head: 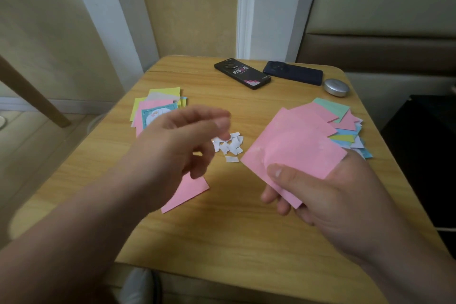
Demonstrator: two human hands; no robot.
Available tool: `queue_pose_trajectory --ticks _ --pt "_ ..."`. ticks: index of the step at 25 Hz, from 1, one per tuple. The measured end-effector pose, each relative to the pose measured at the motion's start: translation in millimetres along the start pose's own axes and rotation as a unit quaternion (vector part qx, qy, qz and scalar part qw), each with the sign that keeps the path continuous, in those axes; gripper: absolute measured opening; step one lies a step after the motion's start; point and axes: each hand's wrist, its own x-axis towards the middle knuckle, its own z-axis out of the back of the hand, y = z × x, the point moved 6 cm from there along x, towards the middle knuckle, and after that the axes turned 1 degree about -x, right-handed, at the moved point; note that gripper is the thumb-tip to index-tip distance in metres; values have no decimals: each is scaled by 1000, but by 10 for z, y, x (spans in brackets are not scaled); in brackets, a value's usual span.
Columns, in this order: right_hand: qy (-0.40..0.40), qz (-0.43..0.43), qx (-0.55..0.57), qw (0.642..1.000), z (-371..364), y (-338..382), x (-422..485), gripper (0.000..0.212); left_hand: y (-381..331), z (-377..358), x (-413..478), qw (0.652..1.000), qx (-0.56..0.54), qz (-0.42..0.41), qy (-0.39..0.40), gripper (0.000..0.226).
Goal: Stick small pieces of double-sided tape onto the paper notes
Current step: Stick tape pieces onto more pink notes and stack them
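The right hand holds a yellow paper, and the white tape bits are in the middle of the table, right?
No: the head view shows the paper in the right hand is pink, not yellow. The white tape bits are in the middle of the table.

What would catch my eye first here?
The right hand holds a pink note up at centre right, thumb on top. The blurred left hand hovers by a heap of white tape bits in the middle. Coloured notes flank them in a left pile and a right pile.
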Motion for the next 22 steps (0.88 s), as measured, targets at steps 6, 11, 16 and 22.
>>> queue_pose_trajectory --ticks 6,11,16,22 --pt "19 2 -33 999 -45 -2 -3 18 79 -231 -147 992 103 -2 78 11" --pt "38 3 -81 996 -81 -33 21 28 138 -255 -129 996 41 38 73 16" --pt "67 -31 9 997 -92 -113 80 26 108 -214 -143 993 9 26 116 28" --pt "109 -65 32 991 -336 -60 279 11 26 95 -163 997 65 30 38 13"
